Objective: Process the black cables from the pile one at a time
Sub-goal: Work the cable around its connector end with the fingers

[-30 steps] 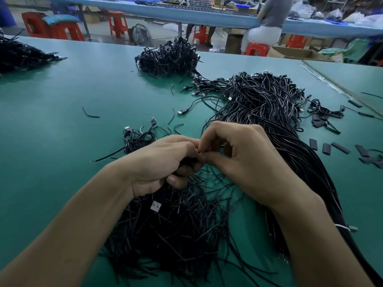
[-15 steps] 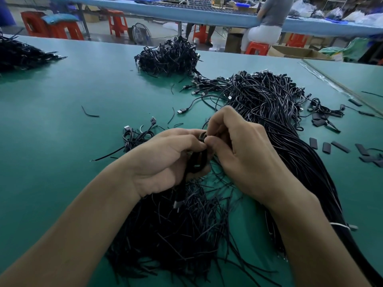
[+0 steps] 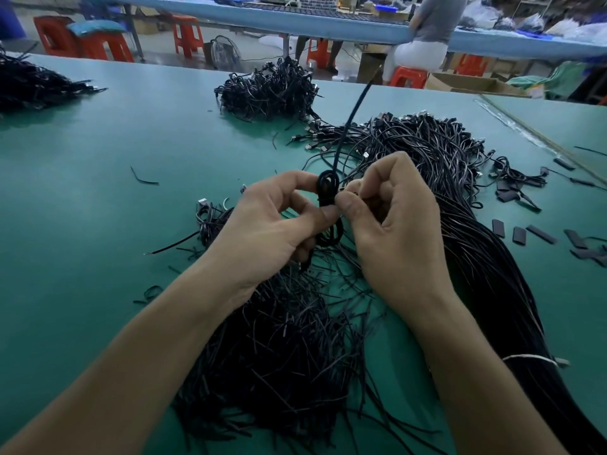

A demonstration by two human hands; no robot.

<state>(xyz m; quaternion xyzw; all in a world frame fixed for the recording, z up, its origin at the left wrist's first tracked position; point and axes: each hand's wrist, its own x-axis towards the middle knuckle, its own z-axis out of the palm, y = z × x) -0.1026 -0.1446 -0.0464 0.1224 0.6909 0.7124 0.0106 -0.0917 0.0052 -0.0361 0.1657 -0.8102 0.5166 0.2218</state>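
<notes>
Black cable coil (image 3: 329, 200) stands upright between the two hands, raised above the green counter (image 3: 98, 198). The left hand (image 3: 269, 224) grips it from the left: the thumb presses across the coil's middle, the forefinger curls round behind its top loop, and the lower fingers are curled at its bottom turns. The right hand (image 3: 394, 231) meets it from the right, thumb tip and bent forefinger pinching the coil's side right against the left thumb, its other fingers curled into the palm. One free end (image 3: 348, 126) of the cable rises from the top loop, slanting up and to the right, away from the person.

Directly beneath the hands lies a heap of short black wire pieces (image 3: 289, 356). The pile of long black cables (image 3: 433, 152) spreads just behind and to the right of the right hand, its strands running down the counter's right side, where a white tie (image 3: 532, 357) binds them. Farther back sits a heap of bundled cables (image 3: 269, 90), and another dark heap (image 3: 33, 83) lies at the left edge. Flat black sleeve pieces (image 3: 519, 234) are scattered on the right. Red stools (image 3: 184, 34) stand beyond the counter.
</notes>
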